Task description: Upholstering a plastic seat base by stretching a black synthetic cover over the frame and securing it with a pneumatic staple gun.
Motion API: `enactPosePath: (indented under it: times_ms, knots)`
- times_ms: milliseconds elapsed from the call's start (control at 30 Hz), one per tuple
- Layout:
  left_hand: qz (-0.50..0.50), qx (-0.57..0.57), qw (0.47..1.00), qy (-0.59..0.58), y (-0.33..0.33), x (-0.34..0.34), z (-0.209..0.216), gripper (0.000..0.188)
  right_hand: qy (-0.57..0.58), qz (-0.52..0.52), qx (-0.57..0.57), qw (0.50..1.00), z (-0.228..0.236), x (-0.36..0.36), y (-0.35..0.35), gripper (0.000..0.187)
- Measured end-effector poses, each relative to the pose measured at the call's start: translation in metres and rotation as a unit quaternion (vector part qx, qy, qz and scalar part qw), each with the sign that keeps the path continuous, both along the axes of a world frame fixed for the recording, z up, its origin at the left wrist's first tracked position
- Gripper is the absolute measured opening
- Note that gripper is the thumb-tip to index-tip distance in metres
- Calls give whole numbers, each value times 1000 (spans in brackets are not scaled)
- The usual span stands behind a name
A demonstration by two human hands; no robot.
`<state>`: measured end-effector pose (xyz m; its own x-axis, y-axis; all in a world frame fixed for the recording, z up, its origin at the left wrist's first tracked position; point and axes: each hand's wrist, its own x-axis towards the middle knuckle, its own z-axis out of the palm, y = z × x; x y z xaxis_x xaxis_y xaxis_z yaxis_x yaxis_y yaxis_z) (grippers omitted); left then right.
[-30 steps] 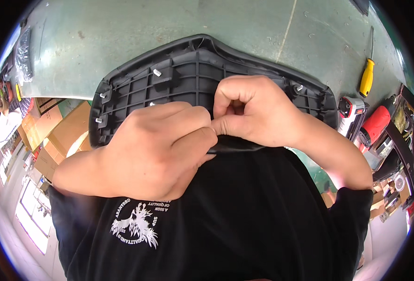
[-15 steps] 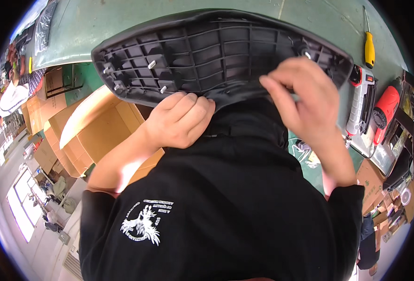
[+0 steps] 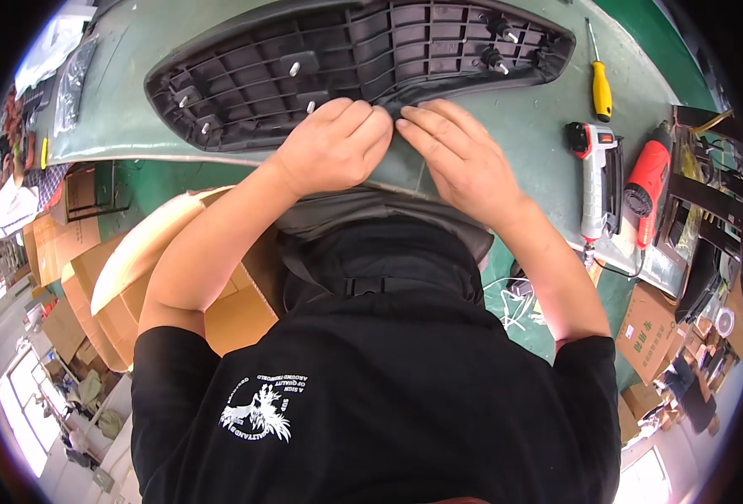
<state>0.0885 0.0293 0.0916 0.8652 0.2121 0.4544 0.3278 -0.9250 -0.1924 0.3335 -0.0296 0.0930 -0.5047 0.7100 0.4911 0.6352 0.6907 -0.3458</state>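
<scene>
A long black plastic seat-like panel [image 3: 422, 52] lies on the green table with its ribbed underside up. Metal studs stick up near both ends, and a soft black cover [image 3: 459, 82] is folded over its rim. My left hand [image 3: 338, 144] is closed at the middle of the panel's near edge, its fingers pinched on the cover's edge. Right beside it, my right hand [image 3: 457, 151] has its fingertips pressed together at the same edge. The material between the fingertips is mostly hidden.
On the right of the table [image 3: 522, 126] lie a yellow-handled screwdriver [image 3: 601, 88], a grey-and-black staple gun [image 3: 594, 181] and a red heat gun [image 3: 653, 168]. An open cardboard box [image 3: 237, 315] stands below the table's near edge at left. Clear plastic packaging [image 3: 75, 88] lies far left.
My right hand has come down and left from above the panel to the near edge beside my left hand. In the picture, the panel sits farther up and left.
</scene>
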Motion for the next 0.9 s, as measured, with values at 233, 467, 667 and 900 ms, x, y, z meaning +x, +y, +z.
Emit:
enactPosePath:
  times_ms: [233,467,667,900]
  knots:
    - [24,38,999,-7,1,2,-17,25,-16,24,-54,998,-13,-6,19,35]
    - [5,29,999,25,12,-7,-12,24,-6,8,-96,995,-6,-9,25,30]
    - [73,75,994,20,-2,0,-16,17,-42,-257,-58,964,36,81,-28,30]
    - [108,116,987,-25,-3,8,-25,14,-214,-490,-224,815,11,159,-71,73]
